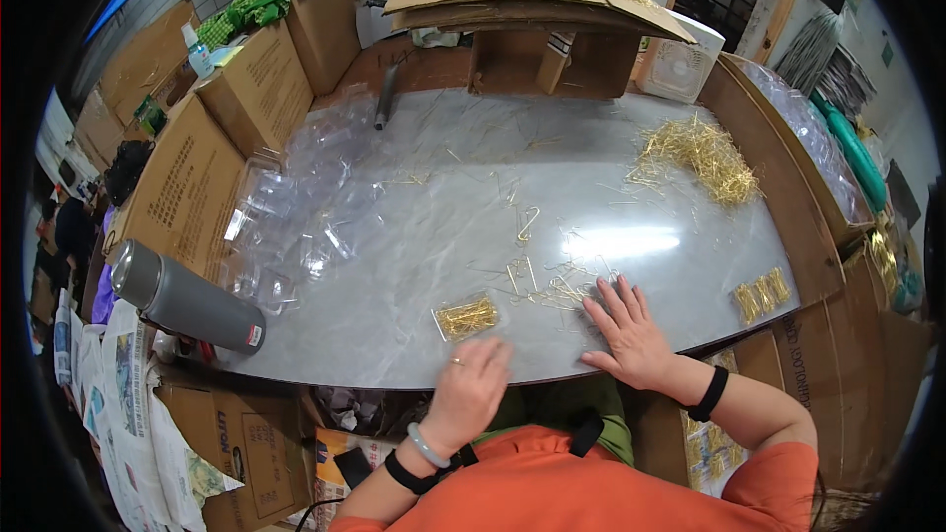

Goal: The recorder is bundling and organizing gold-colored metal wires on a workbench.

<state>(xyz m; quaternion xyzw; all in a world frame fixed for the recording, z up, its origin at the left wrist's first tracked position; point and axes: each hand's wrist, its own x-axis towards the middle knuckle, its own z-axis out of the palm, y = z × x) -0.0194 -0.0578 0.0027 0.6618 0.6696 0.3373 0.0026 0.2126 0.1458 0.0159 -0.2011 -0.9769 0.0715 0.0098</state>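
Observation:
My right hand (pixel 631 337) lies on the grey tabletop with its fingers spread. Its fingertips are beside a loose scatter of gold wire hooks (pixel 562 291). My left hand (pixel 473 384), smeared by motion, is at the table's near edge; whether it holds anything does not show. Just beyond it sits a small clear plastic box (pixel 467 317) filled with gold hooks. Farther off, a single larger hook (pixel 528 224) lies alone. A big heap of gold hooks (pixel 698 160) covers the back right of the table.
Many clear plastic boxes (pixel 315 197) are piled on the left, near a grey bottle (pixel 187 298) lying tilted. Filled packs (pixel 761 296) stand at the right edge. Cardboard walls (pixel 187 187) border the table, and a cardboard shelf (pixel 532 15) spans the back beside a white fan (pixel 680 57).

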